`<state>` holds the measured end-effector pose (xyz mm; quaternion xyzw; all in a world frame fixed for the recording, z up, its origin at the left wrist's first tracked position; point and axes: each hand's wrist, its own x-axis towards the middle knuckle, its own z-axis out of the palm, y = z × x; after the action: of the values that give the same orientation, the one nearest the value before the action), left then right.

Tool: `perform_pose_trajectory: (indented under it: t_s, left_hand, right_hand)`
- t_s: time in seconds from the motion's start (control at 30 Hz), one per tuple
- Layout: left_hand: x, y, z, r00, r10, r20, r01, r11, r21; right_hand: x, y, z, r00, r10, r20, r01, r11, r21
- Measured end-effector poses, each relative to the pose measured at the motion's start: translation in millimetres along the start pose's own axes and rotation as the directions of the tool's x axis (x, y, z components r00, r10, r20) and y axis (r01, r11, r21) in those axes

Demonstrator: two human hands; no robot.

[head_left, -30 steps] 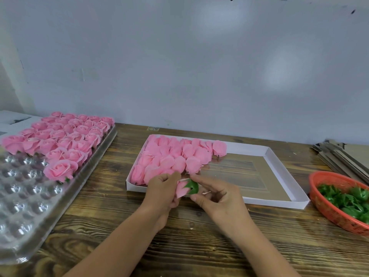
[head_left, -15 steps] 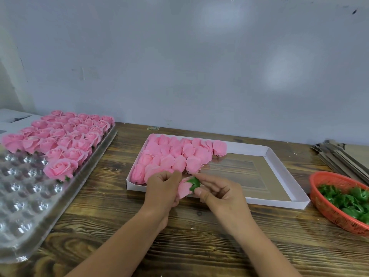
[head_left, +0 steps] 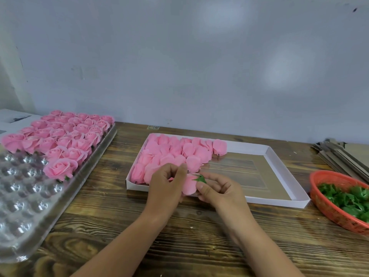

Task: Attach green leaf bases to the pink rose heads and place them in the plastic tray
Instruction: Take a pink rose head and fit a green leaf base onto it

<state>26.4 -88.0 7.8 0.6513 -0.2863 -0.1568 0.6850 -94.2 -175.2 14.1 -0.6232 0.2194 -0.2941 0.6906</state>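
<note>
Holding one pink rose (head_left: 189,184) between my two hands at the centre of the frame, I have it just above the near edge of the white box (head_left: 287,198). My left hand (head_left: 166,184) curls round the rose from the left, thumb and fingers closed on its petals. My right hand (head_left: 217,189) pinches the green leaf (head_left: 200,179) against the rose's upturned base, thumb in front and fingers behind. More bare roses (head_left: 175,152) lie packed in the left part of the box, in the middle of the frame, and the box's right part shows its bare floor. At left, the plastic tray (head_left: 26,212) rests on the table (head_left: 123,232); finished roses (head_left: 65,136) fill its upper rows, and its lower cups show bare. At right, an orange basket (head_left: 327,204) holds loose green leaves (head_left: 345,198). Behind it, at the right edge of the frame, lies a stack of flat cardboard (head_left: 339,156).
</note>
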Motion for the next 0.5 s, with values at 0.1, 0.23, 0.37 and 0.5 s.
perform_pose_trajectory:
  t_s: [0.1, 0.23, 0.37, 0.5]
  left_hand:
    - [-0.9, 3.1, -0.4, 0.985, 0.047, 0.168, -0.046, 0.999, -0.009]
    - [-1.3, 3.1, -0.2, 0.971, 0.108, 0.212, -0.113, 0.994, 0.013]
    - [-1.3, 6.8, -0.4, 0.979, 0.070, 0.191, -0.053, 0.994, -0.094]
    - [-1.6, 6.2, -0.2, 0.984, 0.049, 0.170, -0.032, 0.994, -0.104]
  right_hand:
    - [1.2, -3.0, -1.8, 0.999, 0.020, -0.033, -0.018, 0.998, 0.067]
    - [2.4, -5.9, -5.2, 0.996, 0.069, -0.058, -0.059, 0.986, 0.159]
    - [3.4, -8.5, -7.5, 0.995, 0.081, -0.055, -0.067, 0.973, 0.220]
    - [2.5, -6.8, -4.1, 0.994, 0.054, -0.097, -0.040, 0.989, 0.143]
